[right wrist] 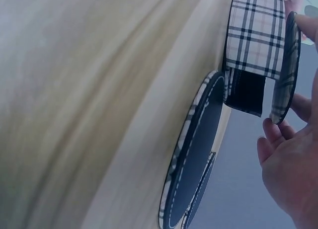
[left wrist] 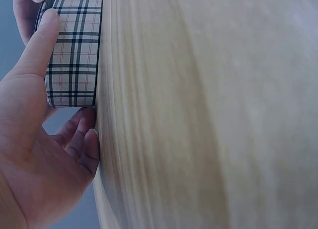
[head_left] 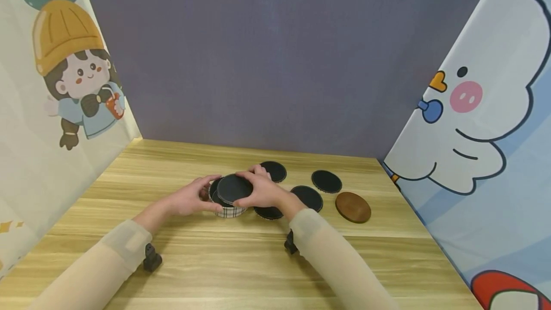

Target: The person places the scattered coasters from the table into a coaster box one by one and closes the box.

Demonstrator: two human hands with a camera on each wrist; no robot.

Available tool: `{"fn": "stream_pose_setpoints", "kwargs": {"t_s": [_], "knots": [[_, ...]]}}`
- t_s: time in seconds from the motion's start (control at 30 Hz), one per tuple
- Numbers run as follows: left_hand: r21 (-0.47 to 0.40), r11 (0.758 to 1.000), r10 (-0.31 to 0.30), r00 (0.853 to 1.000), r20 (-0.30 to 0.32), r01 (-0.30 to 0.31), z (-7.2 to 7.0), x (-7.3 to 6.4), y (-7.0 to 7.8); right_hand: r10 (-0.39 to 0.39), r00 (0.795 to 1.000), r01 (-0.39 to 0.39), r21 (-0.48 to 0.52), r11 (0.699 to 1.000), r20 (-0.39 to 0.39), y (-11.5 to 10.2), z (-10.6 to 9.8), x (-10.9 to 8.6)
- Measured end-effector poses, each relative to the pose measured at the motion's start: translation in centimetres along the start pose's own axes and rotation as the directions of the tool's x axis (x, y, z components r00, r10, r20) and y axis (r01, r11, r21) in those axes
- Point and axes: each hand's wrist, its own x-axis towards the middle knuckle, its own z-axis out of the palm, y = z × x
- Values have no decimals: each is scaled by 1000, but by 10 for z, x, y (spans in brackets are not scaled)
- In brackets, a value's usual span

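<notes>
A round coaster holder [head_left: 230, 212] with a plaid side stands on the wooden table, its open top facing up. My left hand [head_left: 188, 200] grips it from the left; in the left wrist view, the thumb lies along the plaid wall [left wrist: 74, 55]. Between thumb and fingers, my right hand [head_left: 266, 191] pinches a black round coaster [head_left: 234, 189] by its edge. That coaster is tilted over the holder's opening and overlaps its right part. The right wrist view shows the coaster's plaid underside [right wrist: 286, 72] and a cutout [right wrist: 248, 90] in the holder's wall.
Several black coasters, one of them [head_left: 327, 181] farther right, lie flat beyond and under the right forearm. To their right is a brown wooden disc [head_left: 354, 207]. A grey panel [head_left: 258, 61] closes off the back, with printed cloth walls at both sides.
</notes>
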Motion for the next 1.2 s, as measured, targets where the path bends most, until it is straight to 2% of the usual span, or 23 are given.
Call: {"fn": "stream_pose_setpoints", "kwargs": {"t_s": [0.2,0.47,0.7,0.8,1.0,1.2], "knots": [[-31,999,-13,1000,2,13,1,1,1,-6,1000,6,-17,1000,4,-3,3,3],[-30,999,-14,1000,25,15,0,6,-12,-8,1000,8,-32,999,-2,-8,8,8],[-45,998,47,998,40,-45,-1,2,-4,-18,1000,17,-36,999,-5,-9,10,10],[-48,998,47,998,47,-45,0,3,-5,-23,1000,23,-37,999,-2,-8,11,10],[-28,1000,-5,999,40,6,0,5,-7,-28,1000,28,-14,999,12,-6,10,8],[-31,999,17,999,39,-16,-1,2,-4,-25,999,25,-20,999,27,-5,9,9]]}}
